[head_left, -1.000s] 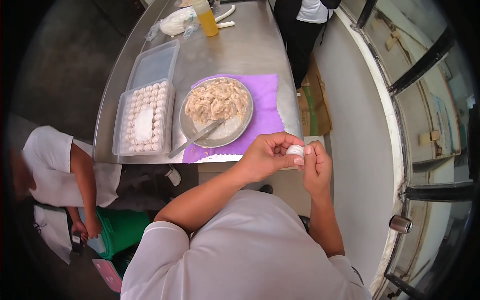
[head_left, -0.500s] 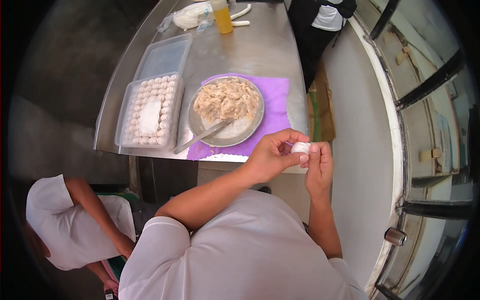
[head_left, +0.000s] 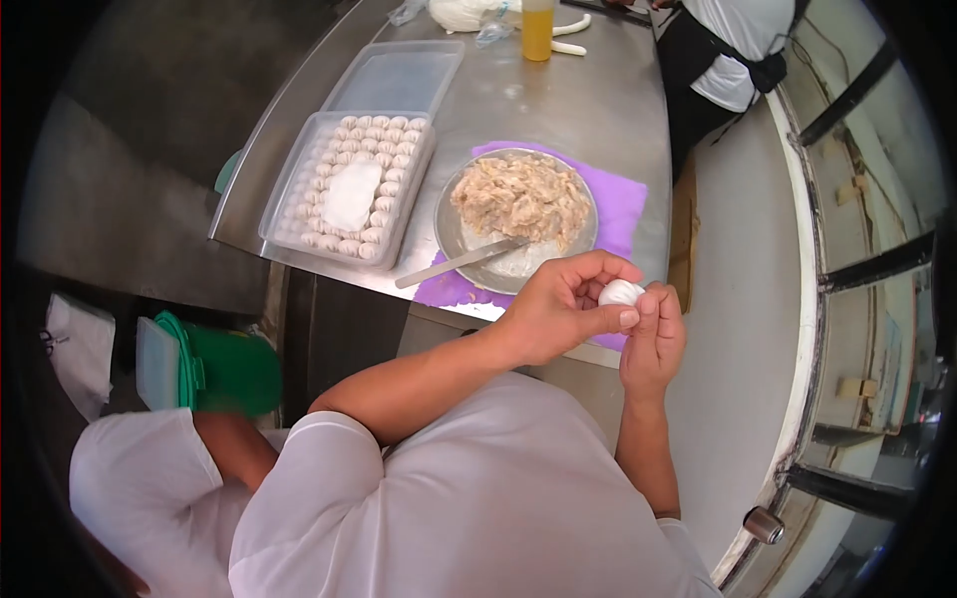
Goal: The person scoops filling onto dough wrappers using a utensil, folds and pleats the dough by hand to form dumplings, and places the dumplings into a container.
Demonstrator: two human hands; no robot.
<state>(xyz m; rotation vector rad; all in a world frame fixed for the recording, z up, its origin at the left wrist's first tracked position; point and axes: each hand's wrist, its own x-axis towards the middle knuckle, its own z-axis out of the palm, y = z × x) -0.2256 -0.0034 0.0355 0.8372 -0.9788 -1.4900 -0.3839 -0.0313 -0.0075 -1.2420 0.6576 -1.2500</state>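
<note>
My left hand and my right hand meet in front of the table's near edge, both pinching one small white pleated dumpling. Just beyond them, a round metal bowl holds a heap of pale minced filling. A flat metal spatula leans in it, its handle over the near rim. Under the bowl lies a purple cloth. Left of it, a clear plastic box contains rows of similar dumplings, with a white flat piece lying on top.
The box's lid lies behind it on the steel table. A bottle of yellow liquid and a white plastic bag are at the back. People are at left and far right. A green bin stands lower left.
The view has swung left, so the table's things sit farther right. The person at left is lower in view, and the green bin shows. Both hands keep hold of the dumpling.
</note>
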